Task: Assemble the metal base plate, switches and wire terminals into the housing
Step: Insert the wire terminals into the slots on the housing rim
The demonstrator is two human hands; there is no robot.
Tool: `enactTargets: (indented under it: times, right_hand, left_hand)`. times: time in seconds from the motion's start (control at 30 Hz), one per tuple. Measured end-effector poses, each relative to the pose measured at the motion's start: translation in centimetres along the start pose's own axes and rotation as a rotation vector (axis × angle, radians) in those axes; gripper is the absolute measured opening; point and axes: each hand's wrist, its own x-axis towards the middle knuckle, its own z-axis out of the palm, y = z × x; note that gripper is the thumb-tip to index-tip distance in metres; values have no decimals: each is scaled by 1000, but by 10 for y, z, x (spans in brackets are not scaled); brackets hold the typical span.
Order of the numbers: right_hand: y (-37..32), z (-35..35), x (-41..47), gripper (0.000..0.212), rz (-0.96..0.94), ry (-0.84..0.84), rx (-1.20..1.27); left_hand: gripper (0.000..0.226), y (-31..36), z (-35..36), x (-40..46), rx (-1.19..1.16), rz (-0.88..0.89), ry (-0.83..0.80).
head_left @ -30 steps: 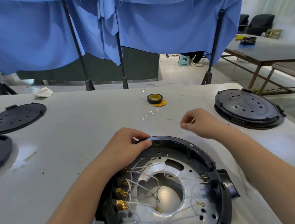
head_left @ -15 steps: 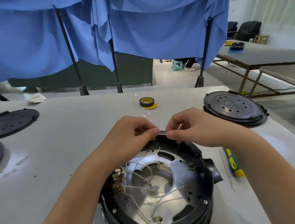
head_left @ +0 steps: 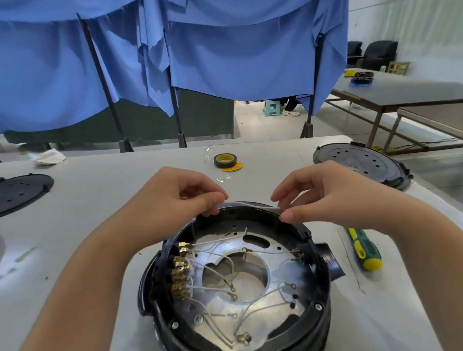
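Observation:
A round black housing [head_left: 324,304] lies open side up on the white table in front of me. Inside it sits the shiny metal base plate [head_left: 272,309] with a large round hole. White wires [head_left: 218,263] with ring ends run across the plate, and a row of brass terminals [head_left: 181,275] lines the left inner wall. My left hand [head_left: 176,202] and my right hand [head_left: 324,192] are over the far rim. Between them they pinch a thin, pale strip [head_left: 251,202] stretched along that rim, each hand holding one end with thumb and fingertips.
A green and yellow screwdriver [head_left: 365,250] lies to the right of the housing. A black tape roll [head_left: 225,160] sits further back on the white table [head_left: 65,273]. Black round covers lie at the right [head_left: 358,168] and far left [head_left: 11,194]. Blue curtains hang behind.
My hands first came together over the far rim, then moved apart, drawing the thin strip out between them. The view has tilted and the housing sits more centred.

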Motion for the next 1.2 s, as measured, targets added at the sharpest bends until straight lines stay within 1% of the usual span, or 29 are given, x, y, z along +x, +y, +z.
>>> enactTargets:
  times: [0.13,0.27,0.33,0.4,0.5,0.6,0.67,0.8,0.9,1.03,1.2]
  right_hand:
    - [0,0,2,13,-21,50,-33]
    - [-1,2,1,7,-45,63,-15]
    - [-1,6,2,5,-48,98,-34]
    - [-2,11,5,5,-47,140,-69]
    - [-6,22,7,6,-37,165,-92]
    - [-10,30,5,11,-51,169,-74]
    - [-11,32,4,17,-54,172,-91]
    - [-8,29,3,10,-21,137,-122]
    - [-8,22,2,6,-16,103,-113]
    - [-9,14,0,6,-37,93,-19]
    - [-10,16,-1,4,-38,58,37]
  left_hand:
    - [9,1,-4,-2,-17,0,17]
    - [8,1,-6,-3,26,-43,-22]
    - [8,2,-5,-4,86,-63,-27]
    - [11,5,0,-4,192,-57,-3]
    - [11,14,19,-5,283,4,21]
    - [18,21,39,-4,239,37,-20]
    - [16,20,47,-2,210,38,-35]
    - [10,16,46,0,143,20,-14]
    - [10,16,42,-1,68,-3,-49]
    - [11,17,38,-1,-39,-39,-120]
    - [9,19,39,-2,-24,-41,-131]
